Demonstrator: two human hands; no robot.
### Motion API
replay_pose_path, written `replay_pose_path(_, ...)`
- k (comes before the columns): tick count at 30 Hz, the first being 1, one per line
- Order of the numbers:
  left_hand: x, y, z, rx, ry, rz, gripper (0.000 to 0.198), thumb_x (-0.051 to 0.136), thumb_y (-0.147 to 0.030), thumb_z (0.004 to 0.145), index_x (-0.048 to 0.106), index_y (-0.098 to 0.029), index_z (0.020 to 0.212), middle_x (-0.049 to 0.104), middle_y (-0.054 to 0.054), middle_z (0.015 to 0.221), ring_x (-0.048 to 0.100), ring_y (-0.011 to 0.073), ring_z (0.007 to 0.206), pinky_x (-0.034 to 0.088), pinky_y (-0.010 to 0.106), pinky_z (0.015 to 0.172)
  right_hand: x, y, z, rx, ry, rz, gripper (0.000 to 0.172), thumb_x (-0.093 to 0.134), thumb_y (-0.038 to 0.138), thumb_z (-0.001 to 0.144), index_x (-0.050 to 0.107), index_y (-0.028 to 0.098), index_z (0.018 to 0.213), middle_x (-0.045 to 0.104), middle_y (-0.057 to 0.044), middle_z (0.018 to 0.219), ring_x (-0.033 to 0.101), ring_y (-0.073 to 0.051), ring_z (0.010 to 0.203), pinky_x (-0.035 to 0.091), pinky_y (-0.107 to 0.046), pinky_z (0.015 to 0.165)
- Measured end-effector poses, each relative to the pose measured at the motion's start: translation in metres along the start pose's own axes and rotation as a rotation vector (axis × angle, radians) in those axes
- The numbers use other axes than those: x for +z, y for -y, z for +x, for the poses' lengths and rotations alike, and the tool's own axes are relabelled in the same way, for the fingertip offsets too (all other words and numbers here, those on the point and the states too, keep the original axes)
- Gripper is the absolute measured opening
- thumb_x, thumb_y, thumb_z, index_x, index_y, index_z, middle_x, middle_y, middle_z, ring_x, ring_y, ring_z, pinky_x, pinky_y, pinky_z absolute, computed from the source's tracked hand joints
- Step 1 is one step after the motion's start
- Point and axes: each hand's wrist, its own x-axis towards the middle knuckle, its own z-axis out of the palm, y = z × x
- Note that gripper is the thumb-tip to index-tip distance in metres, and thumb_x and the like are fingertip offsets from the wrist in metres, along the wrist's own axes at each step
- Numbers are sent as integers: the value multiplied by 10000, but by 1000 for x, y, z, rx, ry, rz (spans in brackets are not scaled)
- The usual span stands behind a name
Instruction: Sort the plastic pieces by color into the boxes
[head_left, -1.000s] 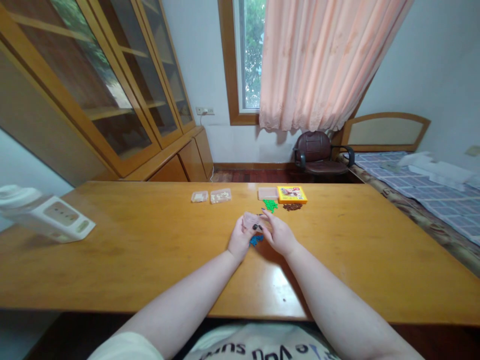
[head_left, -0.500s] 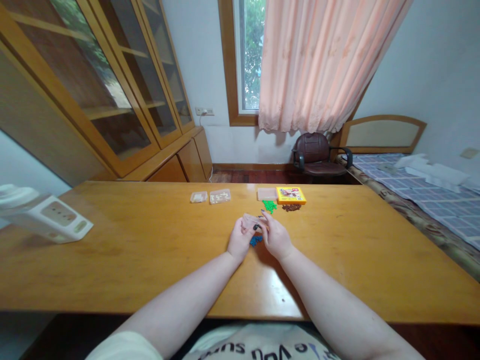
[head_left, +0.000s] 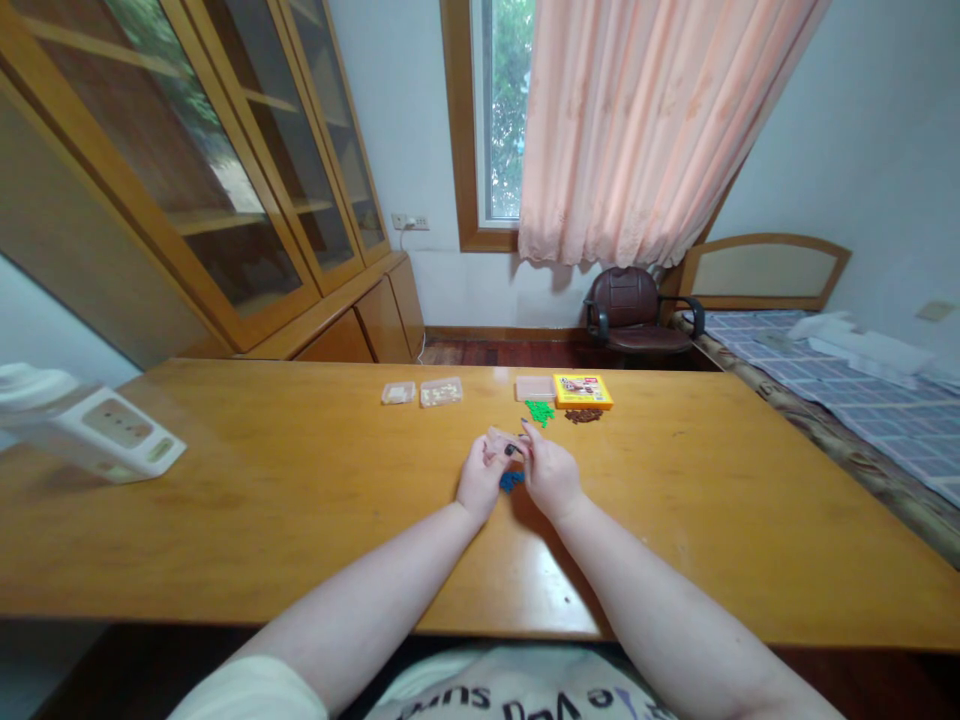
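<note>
The left hand (head_left: pixel 480 478) and right hand (head_left: pixel 552 472) meet at the middle of the frame, both with fingers closed on a small clear case (head_left: pixel 499 441) held just above the wooden table (head_left: pixel 300 500). A heap of blue pieces (head_left: pixel 512 482) lies on the table right under the hands. At the far left sits a white device (head_left: pixel 94 436). Above the hands, from left, lie two small clear boxes (head_left: pixel 420 392), a flat clear lid (head_left: pixel 534 387), green pieces (head_left: pixel 539 410), brown pieces (head_left: pixel 583 414) and a yellow box (head_left: pixel 582 390).
</note>
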Motion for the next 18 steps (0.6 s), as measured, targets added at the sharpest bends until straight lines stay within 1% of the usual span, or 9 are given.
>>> replay_pose_path(2,0,1,1,-36,7,-61,441,722,-494,668,542,-158,891,659,49,896,626,178,857,481,295,788,0,2,1,19,-5,-16,401,351,256,957,462,116,1316,716,-95,882,648,-177,700,477,-265,641)
replay_pose_path(6,3,0,1,-148,1,-183,436,747,-468,648,513,-168,861,655,36,885,632,173,858,490,311,799,2,4,1,70,32,-16,387,344,260,959,500,116,1282,718,-95,866,648,-182,689,470,-268,626)
replay_pose_path(10,3,-2,1,-203,1,-233,443,757,-456,639,501,-169,859,652,37,902,634,170,861,494,309,798,4,4,2,132,75,16,376,355,276,954,536,122,1246,719,-94,865,650,-193,692,476,-274,632)
replay_pose_path(13,0,0,3,-180,3,-235,440,748,-448,656,502,-174,897,647,38,937,631,173,884,493,311,805,1,1,4,139,126,121,373,370,287,949,527,141,1254,713,-97,949,662,-194,787,496,-277,709)
replay_pose_path(16,-4,5,3,-106,35,-218,455,741,-441,670,503,-177,953,643,52,984,624,190,940,483,326,853,-5,-3,6,76,166,240,419,396,303,935,462,130,1311,683,-112,1070,652,-205,915,507,-302,796)
replay_pose_path(18,-5,9,3,-68,56,-202,493,727,-479,674,499,-182,996,639,66,1026,616,206,977,480,336,871,-8,-4,6,30,180,267,449,387,291,930,422,118,1342,666,-124,1111,645,-216,949,511,-324,816)
